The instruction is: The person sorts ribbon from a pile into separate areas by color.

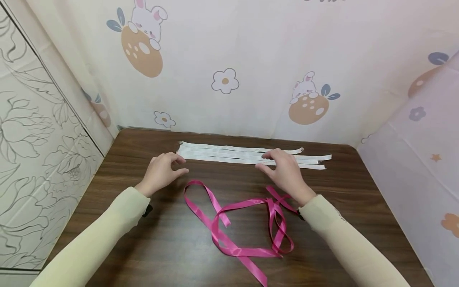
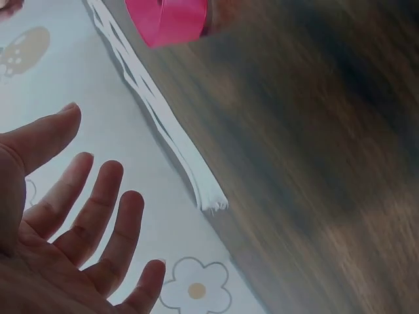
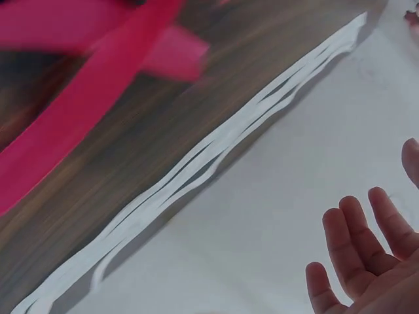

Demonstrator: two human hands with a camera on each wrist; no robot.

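Observation:
Several white ribbon strips (image 1: 222, 153) lie side by side along the back of the table, their frayed ends gathered at the left and uneven at the right. My left hand (image 1: 161, 171) hovers by their left end, holding nothing, thumb and fingers apart. Over the right part of the strips is my right hand (image 1: 285, 170), also with nothing in it. Both wrist views show spread fingers, the left hand (image 2: 85, 229) and the right hand (image 3: 366, 255). In front of the hands a long pink ribbon (image 1: 251, 252) lies in loose loops, partly behind the right wrist.
The dark wooden table (image 1: 172, 247) runs back to a pale curtain (image 1: 258, 59) printed with rabbits and flowers. A white panel with line-drawn flowers (image 1: 32, 131) borders the left side, and more printed cloth (image 1: 423, 159) hangs at the right.

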